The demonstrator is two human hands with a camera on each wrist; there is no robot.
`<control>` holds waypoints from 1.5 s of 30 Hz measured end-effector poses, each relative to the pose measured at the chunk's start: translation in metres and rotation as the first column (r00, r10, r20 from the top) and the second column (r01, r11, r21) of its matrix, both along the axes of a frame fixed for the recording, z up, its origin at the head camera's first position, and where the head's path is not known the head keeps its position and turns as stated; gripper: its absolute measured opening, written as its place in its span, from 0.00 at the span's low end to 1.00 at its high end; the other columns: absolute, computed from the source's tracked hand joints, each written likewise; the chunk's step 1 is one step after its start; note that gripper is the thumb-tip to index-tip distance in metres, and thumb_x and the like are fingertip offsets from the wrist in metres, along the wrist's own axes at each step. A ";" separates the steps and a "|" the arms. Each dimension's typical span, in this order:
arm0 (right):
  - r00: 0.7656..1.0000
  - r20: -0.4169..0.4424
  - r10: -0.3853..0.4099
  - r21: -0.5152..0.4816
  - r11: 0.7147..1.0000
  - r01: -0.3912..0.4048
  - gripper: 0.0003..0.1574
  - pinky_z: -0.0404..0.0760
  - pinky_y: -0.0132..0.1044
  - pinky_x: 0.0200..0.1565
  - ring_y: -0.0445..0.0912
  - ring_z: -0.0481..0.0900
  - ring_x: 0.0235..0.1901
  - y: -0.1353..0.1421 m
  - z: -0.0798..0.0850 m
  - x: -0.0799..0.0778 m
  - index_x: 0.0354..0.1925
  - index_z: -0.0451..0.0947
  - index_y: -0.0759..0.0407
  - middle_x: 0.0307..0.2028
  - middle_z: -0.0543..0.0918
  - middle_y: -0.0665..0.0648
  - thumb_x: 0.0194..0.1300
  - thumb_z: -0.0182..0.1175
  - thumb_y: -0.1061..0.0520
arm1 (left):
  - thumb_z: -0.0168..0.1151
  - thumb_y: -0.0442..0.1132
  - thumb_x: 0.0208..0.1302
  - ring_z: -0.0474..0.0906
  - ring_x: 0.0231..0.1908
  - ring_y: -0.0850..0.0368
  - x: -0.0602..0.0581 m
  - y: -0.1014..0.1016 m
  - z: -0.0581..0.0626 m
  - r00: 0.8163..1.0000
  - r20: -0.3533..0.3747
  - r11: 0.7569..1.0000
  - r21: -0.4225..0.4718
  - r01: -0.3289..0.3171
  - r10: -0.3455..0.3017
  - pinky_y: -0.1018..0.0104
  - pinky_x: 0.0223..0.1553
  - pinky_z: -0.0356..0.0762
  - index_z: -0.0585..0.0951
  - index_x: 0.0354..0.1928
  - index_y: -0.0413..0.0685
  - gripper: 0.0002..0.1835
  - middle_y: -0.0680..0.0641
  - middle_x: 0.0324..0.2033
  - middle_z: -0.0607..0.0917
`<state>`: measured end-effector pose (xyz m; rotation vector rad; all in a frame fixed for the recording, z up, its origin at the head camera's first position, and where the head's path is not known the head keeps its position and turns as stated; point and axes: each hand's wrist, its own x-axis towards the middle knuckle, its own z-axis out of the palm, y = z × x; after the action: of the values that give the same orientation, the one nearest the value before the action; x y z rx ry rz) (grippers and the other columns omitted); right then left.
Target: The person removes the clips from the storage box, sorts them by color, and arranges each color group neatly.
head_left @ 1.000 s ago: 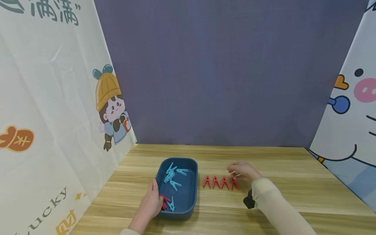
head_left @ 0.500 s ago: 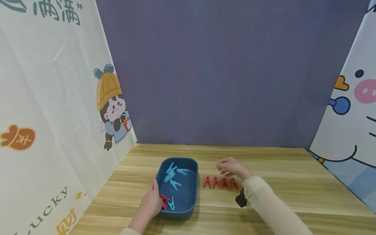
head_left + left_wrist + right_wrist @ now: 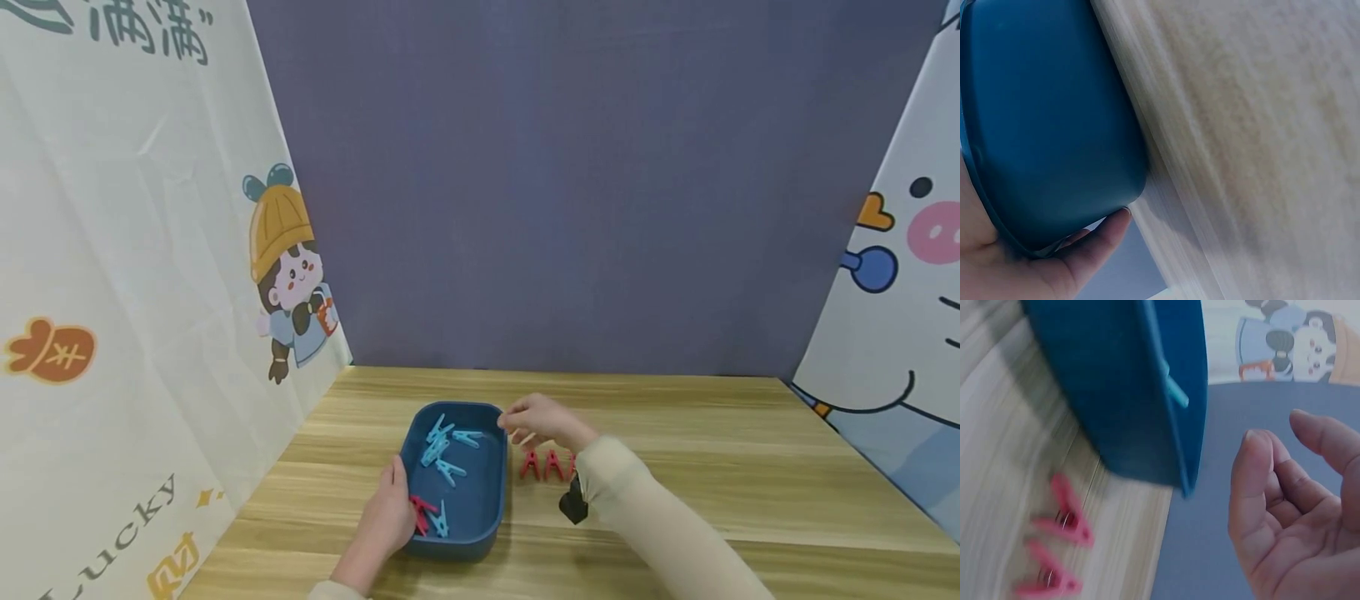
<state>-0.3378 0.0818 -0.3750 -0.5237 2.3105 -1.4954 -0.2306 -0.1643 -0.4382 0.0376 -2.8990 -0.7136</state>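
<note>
In the head view my left hand (image 3: 388, 512) holds the near left side of a dark blue plastic bin (image 3: 465, 547), its thumb along the outer wall in the left wrist view. Several light blue clothespins (image 3: 435, 451) lie inside, with red clothespins (image 3: 422, 517) beside my fingers. Nothing sits in my right hand (image 3: 546, 419), raised at the bin's far right corner with loosely bent fingers. The right wrist view shows its thumb and index finger apart. Below that hand stands a row of red clothespins (image 3: 553, 465), its right end hidden by the sleeve and wrist.
The bin rests on a wood-grain table (image 3: 712, 467). A plain grey-blue backdrop (image 3: 570, 192) rises behind it. Printed cloth panels stand at the left (image 3: 150, 250) and right (image 3: 885, 333). A black device (image 3: 574, 502) hangs beneath my right wrist.
My right hand has travelled left, from above the rightmost red clothespin across the row to the bin's right rim. The left hand and the bin have stayed in place.
</note>
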 end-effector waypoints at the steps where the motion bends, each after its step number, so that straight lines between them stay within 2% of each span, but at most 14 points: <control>1: 1.000 0.003 0.013 -0.001 1.000 -0.013 0.18 0.82 0.43 0.32 0.49 0.79 0.30 -0.005 0.001 0.001 0.46 0.78 0.68 0.35 0.80 0.62 0.62 0.58 0.56 | 0.51 0.27 0.58 0.66 0.54 0.32 0.000 0.000 0.000 1.000 -0.001 1.000 0.002 0.000 0.000 0.43 0.52 0.67 0.51 0.65 0.23 0.34 0.25 0.61 0.58; 8: 0.995 0.037 0.088 -0.006 0.996 -0.088 0.18 0.82 0.41 0.30 0.47 0.78 0.28 -0.037 0.003 0.003 0.45 0.78 0.69 0.36 0.80 0.63 0.62 0.59 0.56 | 0.51 0.28 0.60 0.65 0.55 0.33 0.000 -0.002 -0.003 1.000 -0.004 1.000 0.014 -0.006 0.006 0.43 0.53 0.67 0.51 0.65 0.23 0.34 0.25 0.61 0.58; 15: 0.988 0.082 0.132 -0.023 0.991 -0.130 0.19 0.82 0.42 0.31 0.46 0.79 0.28 -0.060 0.000 0.004 0.45 0.78 0.69 0.33 0.80 0.59 0.61 0.60 0.56 | 0.52 0.30 0.60 0.67 0.53 0.32 0.000 -0.003 -0.004 0.999 -0.036 1.000 0.017 -0.002 0.003 0.44 0.52 0.67 0.53 0.65 0.23 0.33 0.26 0.60 0.60; 23: 0.980 0.140 0.143 -0.028 0.990 -0.141 0.20 0.82 0.43 0.31 0.48 0.79 0.28 -0.082 -0.005 0.005 0.46 0.77 0.71 0.37 0.81 0.64 0.61 0.60 0.57 | 0.53 0.32 0.61 0.68 0.52 0.33 0.000 -0.003 -0.007 0.998 -0.066 0.998 0.055 -0.011 0.014 0.44 0.52 0.68 0.55 0.65 0.25 0.33 0.27 0.58 0.63; 28: 0.974 0.168 0.151 -0.022 0.989 -0.150 0.18 0.82 0.43 0.31 0.48 0.80 0.27 -0.092 -0.012 0.007 0.45 0.78 0.72 0.34 0.81 0.61 0.61 0.60 0.58 | 0.52 0.32 0.60 0.67 0.53 0.32 0.001 -0.004 -0.010 0.995 -0.099 0.993 0.113 -0.010 0.021 0.42 0.53 0.66 0.55 0.64 0.25 0.33 0.25 0.55 0.66; 32: 0.967 0.181 0.177 -0.019 0.984 -0.176 0.18 0.82 0.43 0.31 0.50 0.80 0.29 -0.099 -0.016 0.009 0.44 0.78 0.72 0.35 0.81 0.63 0.60 0.60 0.59 | 0.50 0.33 0.61 0.66 0.54 0.31 0.002 -0.005 -0.012 0.993 -0.116 0.986 0.169 -0.017 0.037 0.42 0.54 0.65 0.55 0.64 0.23 0.32 0.24 0.54 0.68; 39: 0.960 0.208 0.185 0.013 0.981 -0.192 0.14 0.82 0.42 0.30 0.49 0.79 0.27 -0.109 -0.018 0.010 0.41 0.80 0.68 0.34 0.80 0.61 0.59 0.61 0.59 | 0.44 0.33 0.63 0.68 0.54 0.33 0.002 -0.009 -0.011 0.993 -0.108 0.964 0.263 -0.023 0.053 0.43 0.54 0.65 0.57 0.62 0.20 0.29 0.25 0.54 0.70; 45: 0.963 0.208 0.173 0.051 0.981 -0.188 0.12 0.82 0.42 0.29 0.49 0.79 0.27 -0.117 -0.020 0.010 0.39 0.80 0.67 0.35 0.80 0.62 0.59 0.61 0.60 | 0.42 0.33 0.64 0.68 0.53 0.32 0.003 -0.013 -0.008 0.995 -0.094 0.954 0.299 -0.002 0.032 0.42 0.54 0.65 0.58 0.61 0.19 0.27 0.24 0.53 0.70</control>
<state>-0.3275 -0.0348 -0.3946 -0.5214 2.0897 -1.3123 -0.2274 -0.1773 -0.4463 0.0605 -2.6692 -1.1111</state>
